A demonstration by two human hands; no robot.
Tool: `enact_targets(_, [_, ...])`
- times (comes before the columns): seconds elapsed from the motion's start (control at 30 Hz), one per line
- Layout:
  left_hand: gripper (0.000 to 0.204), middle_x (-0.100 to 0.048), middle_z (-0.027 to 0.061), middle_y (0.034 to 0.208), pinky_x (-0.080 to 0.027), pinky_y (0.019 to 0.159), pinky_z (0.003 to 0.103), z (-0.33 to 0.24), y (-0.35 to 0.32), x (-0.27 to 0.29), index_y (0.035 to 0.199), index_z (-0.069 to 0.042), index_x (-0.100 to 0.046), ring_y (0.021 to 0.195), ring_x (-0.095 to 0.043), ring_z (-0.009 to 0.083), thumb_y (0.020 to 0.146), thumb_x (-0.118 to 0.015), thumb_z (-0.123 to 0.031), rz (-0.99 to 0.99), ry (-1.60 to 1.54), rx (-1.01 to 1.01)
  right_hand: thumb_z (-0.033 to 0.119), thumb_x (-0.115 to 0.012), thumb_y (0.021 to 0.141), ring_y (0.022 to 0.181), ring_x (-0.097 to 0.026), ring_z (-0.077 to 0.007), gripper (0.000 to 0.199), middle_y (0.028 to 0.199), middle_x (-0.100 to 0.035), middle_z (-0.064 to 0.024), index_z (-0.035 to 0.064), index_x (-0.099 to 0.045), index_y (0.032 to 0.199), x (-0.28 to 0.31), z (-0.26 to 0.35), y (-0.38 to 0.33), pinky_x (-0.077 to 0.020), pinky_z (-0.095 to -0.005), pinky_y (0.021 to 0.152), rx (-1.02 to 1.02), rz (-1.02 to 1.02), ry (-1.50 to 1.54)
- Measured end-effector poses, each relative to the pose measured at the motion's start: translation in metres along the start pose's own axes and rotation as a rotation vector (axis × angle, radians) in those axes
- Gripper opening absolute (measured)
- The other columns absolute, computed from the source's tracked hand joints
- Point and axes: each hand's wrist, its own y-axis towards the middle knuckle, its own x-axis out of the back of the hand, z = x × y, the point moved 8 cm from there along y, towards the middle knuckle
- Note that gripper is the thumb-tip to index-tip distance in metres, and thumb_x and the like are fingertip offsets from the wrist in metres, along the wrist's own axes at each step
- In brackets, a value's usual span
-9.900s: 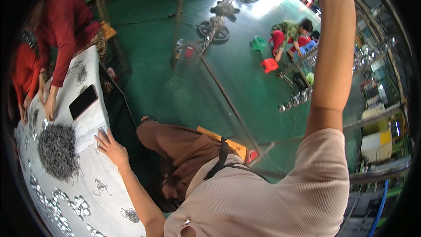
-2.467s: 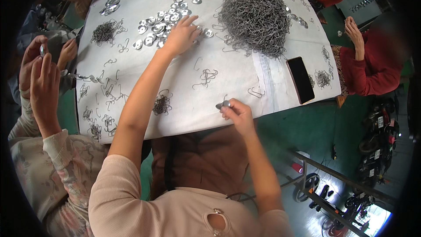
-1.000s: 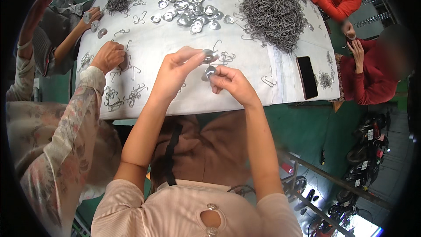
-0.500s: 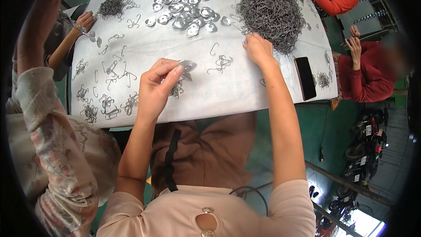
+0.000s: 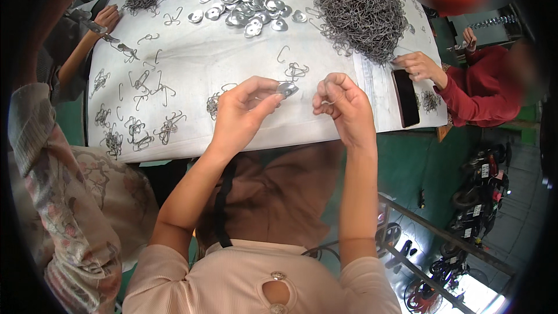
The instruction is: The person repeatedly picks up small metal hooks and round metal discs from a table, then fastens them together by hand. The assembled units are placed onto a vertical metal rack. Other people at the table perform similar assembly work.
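Observation:
My left hand (image 5: 247, 107) is closed, pinching a shiny silver metal disc (image 5: 288, 89) with a raised, curved shape between thumb and fingertips. To its right, my right hand (image 5: 346, 104) is raised with thumb and fingers pressed together; what it pinches is too small to make out. Both hands hover over the near part of the white-covered table (image 5: 203, 64). Just beyond them lies a small cluster of bent wire hooks (image 5: 296, 71). Another bunch of hooks (image 5: 213, 104) is partly hidden behind my left hand.
A large heap of wire hooks (image 5: 360, 14) stands at the far right, with loose silver discs (image 5: 254, 27) left of it. A black phone (image 5: 405, 99) lies near the right edge. Co-workers' hands (image 5: 421, 68) reach in from both sides. More hook bunches (image 5: 136, 131) lie left.
My right hand has come back from the edge of the hook heap toward my left hand. My left hand has moved right with the disc. The right-hand co-worker now reaches toward the heap.

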Motion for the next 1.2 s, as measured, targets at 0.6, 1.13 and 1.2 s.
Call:
enact_targets(0.6, [0.015,-0.066,0.0075,0.081,-0.051,0.069,0.024,0.001,0.039,-0.006,0.096,0.004,-0.062,0.074,-0.062,0.0117,0.086,-0.065,-0.006,-0.048,-0.062,-0.109,0.005,-0.055,0.092,0.076,-0.062,-0.0163,0.011,0.084,-0.06,-0.0079,-0.0019,-0.056,0.1,0.041,-0.038,-0.055,-0.0515,-0.0272,0.067,0.087,-0.319,-0.254])
enact_targets(1.13, [0.014,-0.066,0.0071,0.082,-0.05,0.07,0.023,-0.011,0.033,-0.006,0.096,0.003,-0.063,0.074,-0.063,0.0115,0.085,-0.065,-0.006,-0.015,-0.021,-0.145,0.017,-0.055,0.084,0.096,-0.063,-0.0269,0.019,0.103,-0.067,-0.009,0.0116,-0.072,0.092,0.013,-0.219,-0.061,-0.0515,-0.0397,0.075,-0.178,0.458,-1.874])
enact_targets(1.2, [0.015,-0.066,0.0073,0.083,-0.05,0.071,0.023,-0.012,0.031,-0.007,0.097,0.003,-0.062,0.075,-0.063,0.0115,0.085,-0.065,-0.006,-0.008,-0.039,-0.15,0.016,-0.054,0.084,0.1,-0.063,-0.0245,0.021,0.109,-0.066,-0.0079,0.0109,-0.073,0.093,0.009,-0.236,-0.059,-0.0516,-0.0376,0.076,-0.274,0.587,-2.018])
